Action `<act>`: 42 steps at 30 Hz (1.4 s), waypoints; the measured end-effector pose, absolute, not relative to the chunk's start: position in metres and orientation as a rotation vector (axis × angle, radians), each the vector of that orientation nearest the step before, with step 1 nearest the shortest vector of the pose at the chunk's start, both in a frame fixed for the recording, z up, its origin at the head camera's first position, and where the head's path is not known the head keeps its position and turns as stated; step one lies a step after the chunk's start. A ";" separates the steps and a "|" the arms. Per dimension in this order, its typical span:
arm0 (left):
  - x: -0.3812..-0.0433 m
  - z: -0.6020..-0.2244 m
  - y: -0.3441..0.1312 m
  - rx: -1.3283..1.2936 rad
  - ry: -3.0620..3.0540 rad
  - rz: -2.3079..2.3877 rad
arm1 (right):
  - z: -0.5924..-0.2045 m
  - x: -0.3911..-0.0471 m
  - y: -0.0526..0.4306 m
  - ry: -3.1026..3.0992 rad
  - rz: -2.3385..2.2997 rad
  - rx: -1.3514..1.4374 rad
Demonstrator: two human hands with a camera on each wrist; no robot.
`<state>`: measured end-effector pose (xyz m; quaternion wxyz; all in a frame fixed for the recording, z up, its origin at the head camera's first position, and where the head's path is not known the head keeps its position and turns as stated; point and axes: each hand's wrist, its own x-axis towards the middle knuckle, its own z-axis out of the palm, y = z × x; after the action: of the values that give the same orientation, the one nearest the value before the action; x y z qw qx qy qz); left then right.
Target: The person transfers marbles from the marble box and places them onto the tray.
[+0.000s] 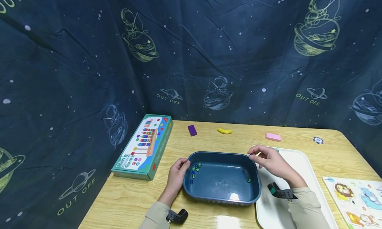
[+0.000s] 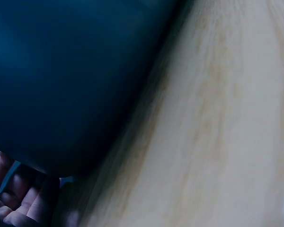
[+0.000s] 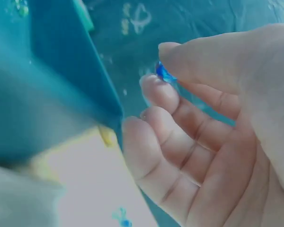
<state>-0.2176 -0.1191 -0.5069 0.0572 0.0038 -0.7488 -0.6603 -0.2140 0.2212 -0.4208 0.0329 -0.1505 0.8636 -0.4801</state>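
A: What does the right hand (image 1: 273, 162) have?

B: A blue marble (image 3: 164, 72)! The thumb and first finger pinch it, so that grip is narrow. The other fingers bend below.

A: Where is that marble?

B: It is right of the middle in the head picture, held by the upper right corner of the dark blue tub (image 1: 223, 177). The fingers hide most of it there.

A: And the left hand (image 1: 176, 176)?

B: It holds the tub's left side, with the thumb at the rim. The left wrist picture is dark, but I see bent fingers by the tub in the lower left.

A: What is in the tub?

B: A bunch of green and blue marbles (image 1: 193, 176) near its left end, and one green marble (image 1: 248, 180) near its right end.

A: What else is there?

B: A white tray (image 1: 270, 210) sits at the lower right, under the right arm. An animal puzzle board (image 1: 355, 202) is at the right edge. Along the back of the wooden table (image 1: 125, 202) lie a purple block (image 1: 192, 130), a toy banana (image 1: 224, 131), a pink block (image 1: 273, 137) and a round chip (image 1: 318, 140). A game box (image 1: 143, 146) lies left of the middle.
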 end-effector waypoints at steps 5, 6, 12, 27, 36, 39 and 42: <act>-0.217 -0.507 -0.120 0.012 -2.262 -1.998 | -0.442 -0.220 0.251 2.700 -1.514 -0.292; -0.217 -0.507 -0.120 0.005 -2.263 -1.995 | -0.445 -0.221 0.256 2.715 -1.508 -0.269; -0.216 -0.504 -0.120 0.010 -2.276 -2.035 | -0.457 -0.220 0.282 2.766 -1.450 -0.113; -0.201 -0.476 -0.115 -0.016 -2.299 -2.012 | -0.486 -0.215 0.323 2.739 -1.309 0.272; -0.200 -0.475 -0.115 -0.018 -2.313 -1.997 | -0.495 -0.218 0.316 2.926 -1.100 0.258; -0.199 -0.475 -0.115 -0.017 -2.316 -1.995 | -0.497 -0.219 0.316 2.947 -1.083 0.272; -0.199 -0.475 -0.115 -0.014 -2.316 -1.997 | -0.496 -0.219 0.314 2.967 -1.076 0.281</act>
<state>-0.1993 -0.1153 -0.4749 0.0417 -0.0047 -0.7567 -0.6524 -0.2186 0.3141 -0.4961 -0.0134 0.0887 0.9363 -0.3396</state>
